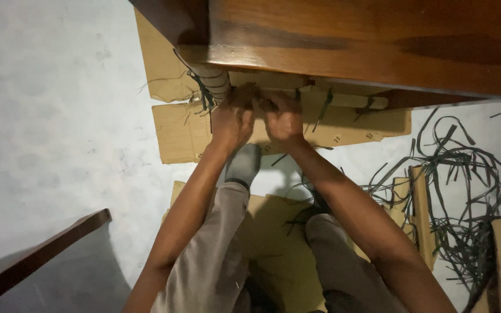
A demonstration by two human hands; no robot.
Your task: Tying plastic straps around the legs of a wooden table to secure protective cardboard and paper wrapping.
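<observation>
Both my hands reach forward under the edge of a dark brown wooden tabletop (366,46). My left hand (233,119) and my right hand (282,119) sit side by side, fingers closed on cardboard wrapping (343,99) at the top of a table leg. A cardboard-wrapped leg (213,78) bound with dark green strap stands just left of my left hand. Whether the fingers pinch cardboard or strap is hard to tell.
Flat cardboard sheets (184,130) lie on the pale floor, one under my knees (276,243). My grey-socked foot (243,164) points forward. A tangle of dark green strapping (465,191) lies at right. A dark wooden rail (36,255) crosses the lower left.
</observation>
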